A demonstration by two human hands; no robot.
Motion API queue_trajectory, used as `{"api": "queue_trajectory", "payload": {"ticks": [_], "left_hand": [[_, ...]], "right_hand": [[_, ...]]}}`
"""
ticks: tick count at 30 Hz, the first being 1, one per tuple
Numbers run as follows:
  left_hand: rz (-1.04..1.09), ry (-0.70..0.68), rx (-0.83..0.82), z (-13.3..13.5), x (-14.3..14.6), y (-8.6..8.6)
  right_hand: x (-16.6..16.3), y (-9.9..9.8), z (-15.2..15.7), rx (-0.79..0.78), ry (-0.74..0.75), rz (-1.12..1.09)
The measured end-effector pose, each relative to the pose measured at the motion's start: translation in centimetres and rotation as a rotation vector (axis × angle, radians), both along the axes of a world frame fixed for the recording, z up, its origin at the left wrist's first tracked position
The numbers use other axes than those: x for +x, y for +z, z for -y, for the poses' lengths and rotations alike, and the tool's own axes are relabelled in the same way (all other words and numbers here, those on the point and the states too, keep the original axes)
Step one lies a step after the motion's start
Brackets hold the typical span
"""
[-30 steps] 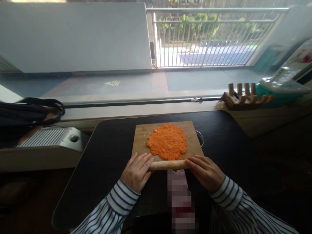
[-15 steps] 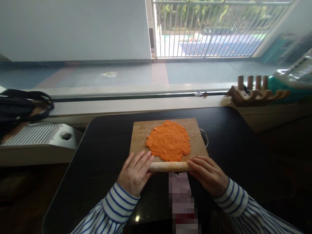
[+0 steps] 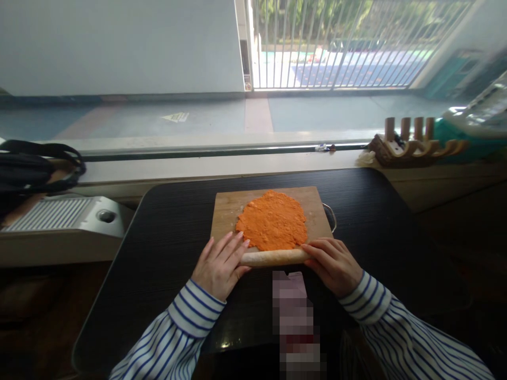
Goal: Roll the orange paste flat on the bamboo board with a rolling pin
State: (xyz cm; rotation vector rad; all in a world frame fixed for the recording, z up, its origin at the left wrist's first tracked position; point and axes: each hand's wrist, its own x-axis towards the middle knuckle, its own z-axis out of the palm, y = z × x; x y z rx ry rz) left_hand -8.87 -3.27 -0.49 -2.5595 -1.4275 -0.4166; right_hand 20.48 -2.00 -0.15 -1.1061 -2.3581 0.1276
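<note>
Since flat palms let the rolling pin [image 3: 273,257] turn, the left hand [image 3: 219,266] and right hand [image 3: 332,264] rest on its ends, each grip released, at the cutting board's [image 3: 225,211] near edge, seemingly touching the orange dough [image 3: 272,220] spread mid-board.

Left hand [image 3: 221,266] and right hand [image 3: 331,263] press rolling pin [image 3: 273,257] against orange dough [image 3: 272,220].

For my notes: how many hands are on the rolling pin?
2. The left hand covers the left end of the rolling pin, the right hand its right end. No other seems hidden.
</note>
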Motion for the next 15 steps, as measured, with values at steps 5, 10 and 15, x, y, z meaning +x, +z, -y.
{"api": "queue_trajectory", "payload": {"ticks": [5,10,15], "left_hand": [[-0.003,0.034,0.019,-0.3,0.2,-0.3],[-0.012,0.074,0.018,-0.5,0.4,-0.7],[-0.002,0.104,-0.053,-1.2,0.3,-0.5]], "right_hand": [[0.1,0.0,-0.5,-0.002,-0.036,0.055],[0.0,0.1,-1.1,0.015,-0.055,0.089],[-0.1,0.2,-1.9,0.046,-0.075,0.109]]}}
